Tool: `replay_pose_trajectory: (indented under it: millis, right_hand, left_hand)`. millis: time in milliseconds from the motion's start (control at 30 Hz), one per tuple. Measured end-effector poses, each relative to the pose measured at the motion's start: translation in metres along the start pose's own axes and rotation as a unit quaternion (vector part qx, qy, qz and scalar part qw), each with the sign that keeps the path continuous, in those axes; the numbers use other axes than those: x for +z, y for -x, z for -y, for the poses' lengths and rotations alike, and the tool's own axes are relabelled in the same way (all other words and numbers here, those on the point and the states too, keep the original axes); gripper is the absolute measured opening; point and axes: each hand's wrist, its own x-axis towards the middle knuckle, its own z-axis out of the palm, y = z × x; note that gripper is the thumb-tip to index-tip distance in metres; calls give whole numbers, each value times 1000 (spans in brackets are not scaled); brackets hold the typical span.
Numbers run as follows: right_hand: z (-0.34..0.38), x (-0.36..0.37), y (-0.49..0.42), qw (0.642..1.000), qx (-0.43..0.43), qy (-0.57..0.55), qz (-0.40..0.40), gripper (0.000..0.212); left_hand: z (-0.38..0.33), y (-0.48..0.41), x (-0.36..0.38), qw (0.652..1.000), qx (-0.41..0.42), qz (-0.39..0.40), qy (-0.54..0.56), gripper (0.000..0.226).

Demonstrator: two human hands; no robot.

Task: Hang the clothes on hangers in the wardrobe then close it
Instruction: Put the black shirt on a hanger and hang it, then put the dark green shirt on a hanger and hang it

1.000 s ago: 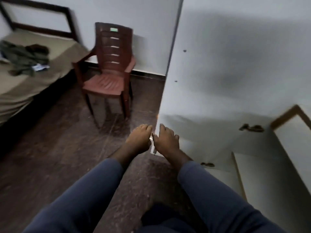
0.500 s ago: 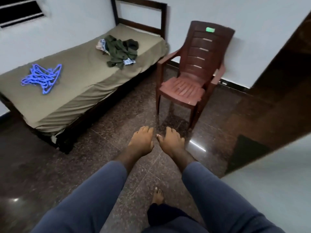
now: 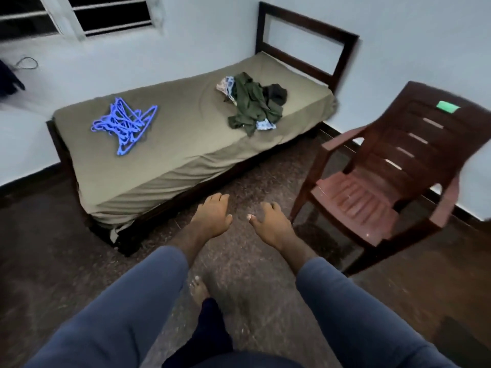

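A heap of clothes (image 3: 252, 103), mostly dark green with a black piece and patterned pieces, lies on the far end of the bed (image 3: 186, 144). A tangle of blue plastic hangers (image 3: 125, 124) lies on the bed's near left part. My left hand (image 3: 212, 216) and my right hand (image 3: 271, 225) are stretched out side by side over the floor, short of the bed, fingers relaxed and holding nothing. The wardrobe is out of view.
A brown plastic armchair (image 3: 385, 187) stands to the right of the bed, close to my right hand. Dark stone floor (image 3: 53, 261) spreads in front of the bed. A barred window (image 3: 79, 14) is at the upper left. My bare foot (image 3: 199, 289) shows below.
My view has swung left, away from the white wardrobe door, to the bed with the clothes and hangers. My hands have left the door's edge and drifted slightly apart.
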Motion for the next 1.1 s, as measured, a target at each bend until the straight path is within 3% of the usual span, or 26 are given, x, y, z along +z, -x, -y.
replay_pose_trajectory:
  millis: [433, 767, 1100]
  right_hand:
    - [118, -47, -284, 1000, 12, -21, 0, 72]
    - [131, -93, -499, 998, -18, -59, 19, 68]
    - [151, -141, -661, 995, -12, -86, 48, 54]
  left_hand:
    - [106, -269, -81, 997, -6, 2, 80, 60]
    - [117, -470, -115, 998, -7, 32, 53, 54]
    - [119, -623, -165, 991, -37, 24, 130, 54]
